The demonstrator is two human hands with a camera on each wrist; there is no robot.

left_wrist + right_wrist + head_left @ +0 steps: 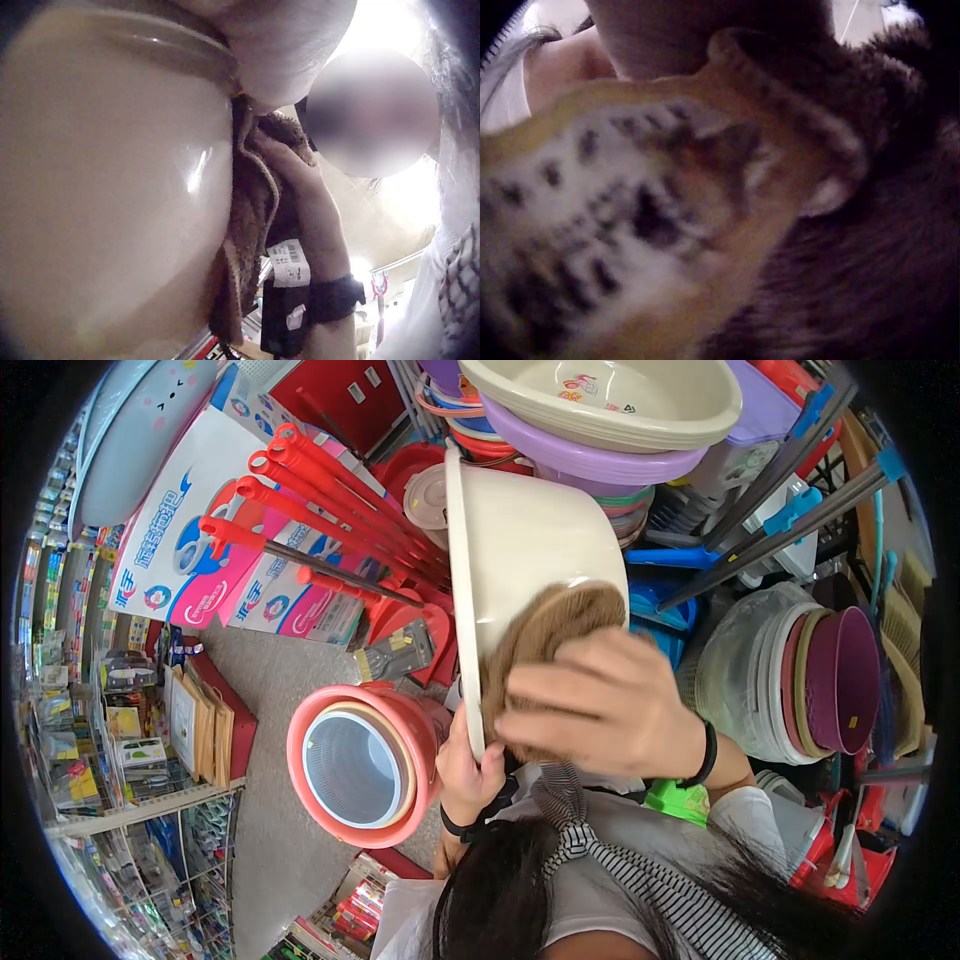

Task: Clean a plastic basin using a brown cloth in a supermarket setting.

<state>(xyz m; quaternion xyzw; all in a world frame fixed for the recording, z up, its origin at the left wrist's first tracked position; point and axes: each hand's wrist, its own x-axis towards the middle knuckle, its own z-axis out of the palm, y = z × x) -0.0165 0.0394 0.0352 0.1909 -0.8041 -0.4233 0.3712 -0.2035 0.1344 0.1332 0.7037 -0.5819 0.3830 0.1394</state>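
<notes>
A cream plastic basin [540, 520] is tipped on its side in front of the person, its rim toward the left. My left hand [470, 775] grips the lower part of that rim. Against the basin's outer surface, my right hand [600, 705] holds a brown fuzzy cloth [565, 615], its fingers blurred. In the left wrist view, the cloth [251, 195] hangs in folds beside the basin [112, 187], with the right hand's thumb [289, 161] on it. Close up in the right wrist view, a tan-edged flap [645, 202] with dark printed marks covers much of the frame.
Stacked basins [600, 440] stand behind. A pink bucket [300, 760] with baskets nested in it sits on the floor at left. Red-handled poles [330, 500] lean near boxes [180, 510]. Nested bins [850, 680] are at right; shelves [140, 810] line the left.
</notes>
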